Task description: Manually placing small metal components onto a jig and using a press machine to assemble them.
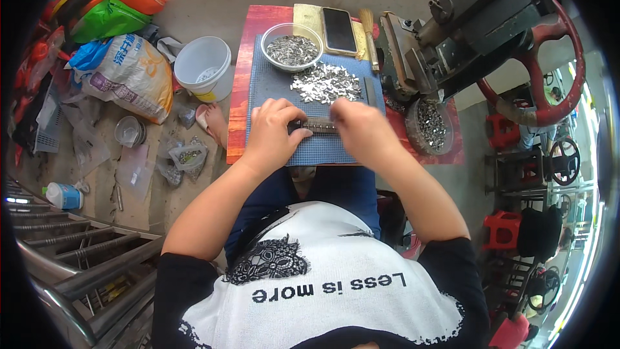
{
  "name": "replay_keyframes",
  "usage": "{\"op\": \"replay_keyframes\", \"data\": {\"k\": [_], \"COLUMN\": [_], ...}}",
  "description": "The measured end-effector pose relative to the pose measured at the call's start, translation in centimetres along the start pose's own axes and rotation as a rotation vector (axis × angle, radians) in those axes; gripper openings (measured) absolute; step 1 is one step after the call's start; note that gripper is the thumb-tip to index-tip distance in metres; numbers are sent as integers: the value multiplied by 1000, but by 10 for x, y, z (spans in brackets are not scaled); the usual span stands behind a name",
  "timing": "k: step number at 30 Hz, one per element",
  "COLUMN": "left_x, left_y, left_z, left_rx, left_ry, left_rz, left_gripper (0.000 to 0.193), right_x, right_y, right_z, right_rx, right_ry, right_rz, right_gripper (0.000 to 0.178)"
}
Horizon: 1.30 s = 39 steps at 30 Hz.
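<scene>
both hands meet over a dark metal bar [318, 126] lying across the blue mat [271, 90] on the red table [240, 90]. the left hand [274, 132] curls closed on the bar's left end, thumb pressed along its near edge. the right hand [361, 128] covers the right end, fingers bent down onto it, though whether it pinches anything small cannot be told. just beyond the bar sits a loose pile of small shiny metal pieces [325, 82], and behind that a clear bowl [292, 46] holding more of them. a phone [339, 29] and a brush [370, 37] lie at the table's far edge. a hand press [478, 19] with a red wheel [555, 84] stands to the right, a round dish of parts [431, 126] at its foot. a white bucket [203, 64] and a sack [126, 74] rest on the floor to the left.
</scene>
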State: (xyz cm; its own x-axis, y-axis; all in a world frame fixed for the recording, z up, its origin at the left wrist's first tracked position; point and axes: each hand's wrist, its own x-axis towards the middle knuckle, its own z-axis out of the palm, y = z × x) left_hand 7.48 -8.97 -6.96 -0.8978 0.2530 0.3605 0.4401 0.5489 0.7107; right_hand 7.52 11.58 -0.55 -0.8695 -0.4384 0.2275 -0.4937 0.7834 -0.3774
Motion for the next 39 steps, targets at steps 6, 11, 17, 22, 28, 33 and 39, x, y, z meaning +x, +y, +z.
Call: {"op": "replay_keyframes", "data": {"k": [6,11,17,22,28,33,39], "left_x": [4,9,87,146,171,168,163], "left_y": [1,6,-17,-11,0,-20,-18], "left_z": [0,-8,-57,-68,-51,-38,-36], "left_rx": [61,-36,296,633,762,517,477], "left_ry": [61,51,216,-310,-477,-356,-253], "left_rz": [-19,-97,-4,-185,-222,-176,-65], "left_gripper": [21,35,34,24,27,31,28], "right_x": [-13,-28,-37,-35,-37,-37,-37], "right_y": [36,54,53,43,44,43,45], "right_z": [-2,31,39,30,26,24,25], "right_rx": [315,374,569,409,413,419,414], "right_ry": [146,320,432,388,365,365,343], "right_rz": [329,235,340,197,143,107,87], "right_gripper": [17,23,20,20,19,20,21]}}
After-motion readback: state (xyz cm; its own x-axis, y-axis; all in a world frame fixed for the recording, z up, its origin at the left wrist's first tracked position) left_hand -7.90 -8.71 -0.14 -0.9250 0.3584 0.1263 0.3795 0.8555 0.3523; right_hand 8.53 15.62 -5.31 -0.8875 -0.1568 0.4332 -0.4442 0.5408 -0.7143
